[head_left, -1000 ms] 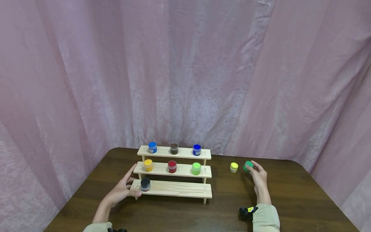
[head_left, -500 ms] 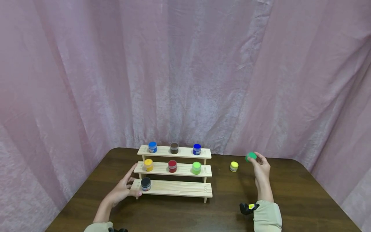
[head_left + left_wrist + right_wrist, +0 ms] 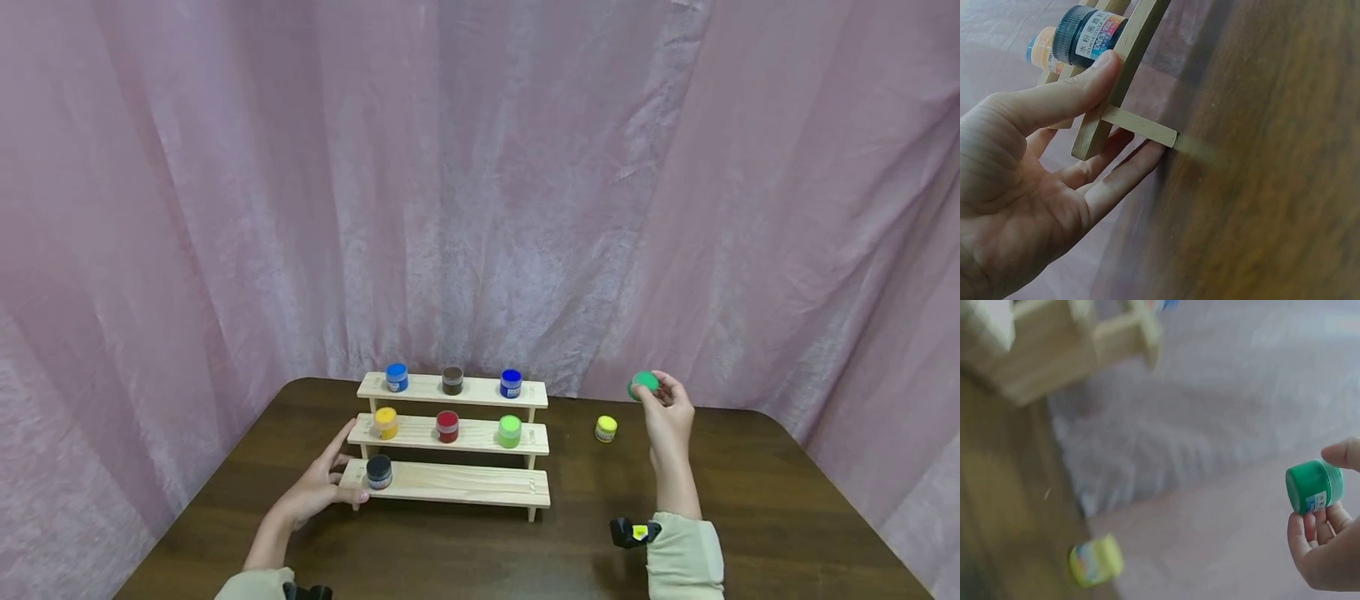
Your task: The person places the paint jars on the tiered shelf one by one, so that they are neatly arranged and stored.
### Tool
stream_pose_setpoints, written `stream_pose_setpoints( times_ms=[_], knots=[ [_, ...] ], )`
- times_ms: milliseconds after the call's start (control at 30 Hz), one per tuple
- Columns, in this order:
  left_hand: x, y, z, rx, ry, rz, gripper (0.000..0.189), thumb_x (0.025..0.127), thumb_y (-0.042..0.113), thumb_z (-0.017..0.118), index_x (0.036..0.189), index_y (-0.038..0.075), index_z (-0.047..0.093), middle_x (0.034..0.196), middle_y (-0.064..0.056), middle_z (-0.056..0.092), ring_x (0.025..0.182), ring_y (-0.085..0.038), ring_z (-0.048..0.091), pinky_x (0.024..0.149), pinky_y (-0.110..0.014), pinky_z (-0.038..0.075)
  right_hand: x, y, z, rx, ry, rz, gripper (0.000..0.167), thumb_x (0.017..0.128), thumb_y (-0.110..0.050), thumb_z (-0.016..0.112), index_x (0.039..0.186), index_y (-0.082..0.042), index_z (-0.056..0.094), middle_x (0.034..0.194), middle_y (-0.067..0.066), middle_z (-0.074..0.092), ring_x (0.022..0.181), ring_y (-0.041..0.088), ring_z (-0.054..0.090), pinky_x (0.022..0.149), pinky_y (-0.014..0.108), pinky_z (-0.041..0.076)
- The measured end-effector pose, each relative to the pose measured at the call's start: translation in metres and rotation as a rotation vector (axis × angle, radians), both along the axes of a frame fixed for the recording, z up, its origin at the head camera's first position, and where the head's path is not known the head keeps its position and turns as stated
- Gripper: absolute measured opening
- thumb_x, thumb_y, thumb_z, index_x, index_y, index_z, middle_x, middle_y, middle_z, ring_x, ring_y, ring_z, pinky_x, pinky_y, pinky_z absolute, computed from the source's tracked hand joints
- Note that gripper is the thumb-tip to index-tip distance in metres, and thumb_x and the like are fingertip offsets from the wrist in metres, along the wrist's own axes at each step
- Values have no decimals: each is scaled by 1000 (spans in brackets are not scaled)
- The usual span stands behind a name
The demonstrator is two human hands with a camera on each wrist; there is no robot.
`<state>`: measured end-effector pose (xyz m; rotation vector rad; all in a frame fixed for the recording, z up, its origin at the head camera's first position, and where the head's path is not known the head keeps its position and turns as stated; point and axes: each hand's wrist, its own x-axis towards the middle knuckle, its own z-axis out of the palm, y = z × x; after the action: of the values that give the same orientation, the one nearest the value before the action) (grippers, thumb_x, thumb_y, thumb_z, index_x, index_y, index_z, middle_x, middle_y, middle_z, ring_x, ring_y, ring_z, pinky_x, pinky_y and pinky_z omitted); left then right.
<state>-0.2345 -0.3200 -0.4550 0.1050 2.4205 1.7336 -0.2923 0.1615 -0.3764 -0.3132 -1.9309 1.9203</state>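
My right hand (image 3: 670, 421) holds a green paint jar (image 3: 1307, 487) between thumb and fingers, raised above the table at the right. A yellow paint jar (image 3: 606, 429) stands on the table to the left of that hand. My left hand (image 3: 309, 496) grips the left end of a three-step wooden rack (image 3: 465, 483), its thumb on the lowest shelf's front edge beside a black paint jar (image 3: 1088, 36). Other fingers reach behind and under that shelf, partly hidden in the left wrist view.
On the middle shelf stand orange-yellow (image 3: 386, 423), red (image 3: 447, 427) and light green (image 3: 509, 432) jars. The top shelf bears blue (image 3: 397, 377), brown (image 3: 452, 381) and dark blue (image 3: 511, 383) jars. A pink curtain (image 3: 480, 208) hangs behind the brown table (image 3: 570, 550).
My right hand has lifted the green paint jar up off the table, lately drifting slightly left. My left hand stays on the rack's end.
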Motion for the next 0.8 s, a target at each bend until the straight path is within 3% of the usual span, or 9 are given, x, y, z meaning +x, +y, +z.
stream_pose_setpoints(
  times_ms=[233,800],
  knots=[
    [-2,-1,2,7,4,5,122,72,1,82,158,31,0,133,-33,38,100,-32,62,80,-40,53,11,-30,26,64,23,98,42,92,-14,61,132,-8,48,111,-5,46,101,7,46,81,9,42],
    [0,0,2,-30,-5,17,121,71,3,83,158,32,2,137,-34,37,108,-37,59,84,-41,51,21,-85,31,58,49,296,39,91,-7,63,128,-2,50,110,-3,52,98,6,50,81,11,45]
  ],
)
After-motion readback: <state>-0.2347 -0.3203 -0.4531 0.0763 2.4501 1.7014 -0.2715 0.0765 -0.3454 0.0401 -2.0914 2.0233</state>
